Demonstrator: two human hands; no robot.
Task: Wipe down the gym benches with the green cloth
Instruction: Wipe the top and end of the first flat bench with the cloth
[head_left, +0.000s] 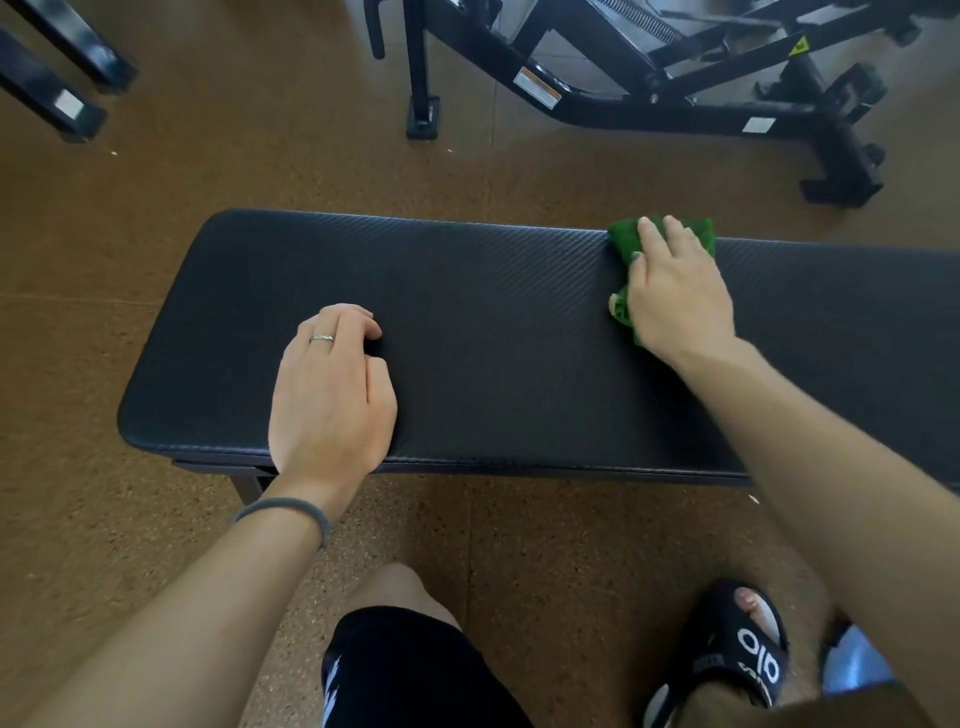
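Note:
A black padded flat bench (493, 332) runs across the middle of the view. My right hand (675, 291) presses the green cloth (623, 244) flat against the far edge of the pad, right of centre; most of the cloth is hidden under the palm. My left hand (332, 395) rests on the near left part of the pad with its fingers curled under, holding nothing. It wears a ring, and a grey band circles the wrist.
A black machine frame (623, 104) stands on the brown floor behind the bench. Two black legs (57, 78) show at the top left. My knee (400, 613) and a sandalled foot (737, 649) are close to the bench's near side.

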